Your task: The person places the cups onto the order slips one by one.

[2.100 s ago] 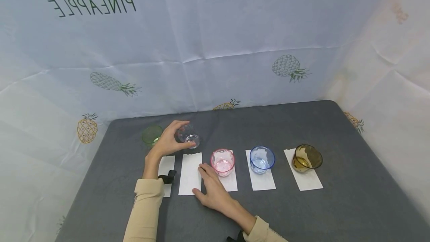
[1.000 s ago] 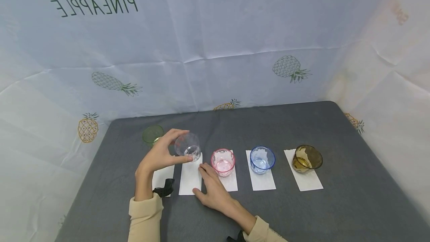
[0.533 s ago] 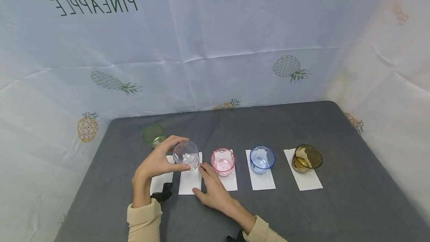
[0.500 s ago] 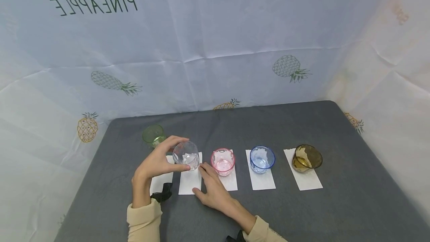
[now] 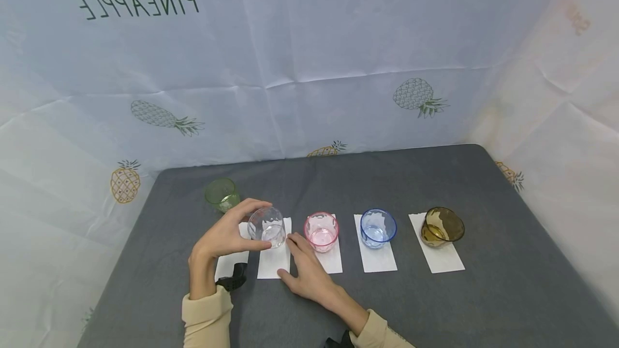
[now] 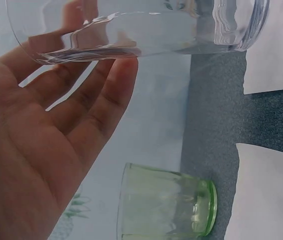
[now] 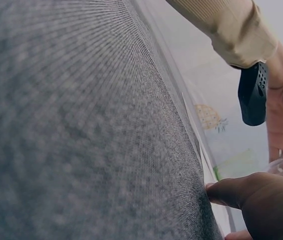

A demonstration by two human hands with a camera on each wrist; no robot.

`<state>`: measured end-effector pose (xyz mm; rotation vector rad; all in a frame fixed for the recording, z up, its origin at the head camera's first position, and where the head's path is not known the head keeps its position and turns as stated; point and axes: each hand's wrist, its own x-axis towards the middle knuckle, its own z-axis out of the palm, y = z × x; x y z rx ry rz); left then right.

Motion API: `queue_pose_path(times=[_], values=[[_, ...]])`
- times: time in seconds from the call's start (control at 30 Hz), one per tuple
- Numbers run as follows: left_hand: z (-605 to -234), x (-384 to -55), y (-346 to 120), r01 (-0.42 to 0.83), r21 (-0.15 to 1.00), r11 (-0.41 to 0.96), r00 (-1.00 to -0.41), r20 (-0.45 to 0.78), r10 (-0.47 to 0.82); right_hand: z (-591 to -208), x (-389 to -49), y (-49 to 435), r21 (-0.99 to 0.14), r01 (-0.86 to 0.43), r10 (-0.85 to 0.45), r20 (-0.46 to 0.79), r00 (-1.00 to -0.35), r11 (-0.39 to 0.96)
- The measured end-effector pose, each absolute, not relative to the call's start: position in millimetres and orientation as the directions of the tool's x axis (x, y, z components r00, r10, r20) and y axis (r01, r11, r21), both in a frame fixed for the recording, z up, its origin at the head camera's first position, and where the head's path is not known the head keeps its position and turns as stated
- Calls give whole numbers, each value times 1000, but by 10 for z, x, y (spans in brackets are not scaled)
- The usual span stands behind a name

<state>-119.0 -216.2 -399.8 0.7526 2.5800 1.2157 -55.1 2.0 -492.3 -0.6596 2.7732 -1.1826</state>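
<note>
A clear glass (image 5: 267, 227) is gripped between the thumb and fingers of my left hand (image 5: 224, 235), overlapping the far half of a white paper strip (image 5: 273, 265). In the left wrist view the fingers curve along the side of the clear glass (image 6: 156, 35). My right hand (image 5: 309, 275) rests low at that strip's right edge, fingers loosely spread, thumb and fingertips on the paper. Just right of its fingertips, a pink glass (image 5: 321, 232) stands on another strip. Behind my left hand stands a green glass (image 5: 222, 195), directly on the cloth.
A blue-rimmed glass (image 5: 378, 228) and an amber glass (image 5: 441, 227) stand on paper strips farther right. The leftmost strip (image 5: 233, 265) is partly hidden by my left hand and wrist. A pineapple-print curtain (image 5: 309, 69) hangs behind the grey table (image 5: 503, 294).
My left hand has brought the clear glass nearer, from the cloth behind the strip to over its far half; over the last half second it shifts only slightly. My right hand stays in place.
</note>
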Motion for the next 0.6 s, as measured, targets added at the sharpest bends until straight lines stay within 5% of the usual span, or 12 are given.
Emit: queue_pose_path(times=[0.6], values=[[-4042, -1210, -2176, 335, 745, 577, -853, -20, 521, -4911, -563, 23, -709, -358, -404, 113, -908, 607]])
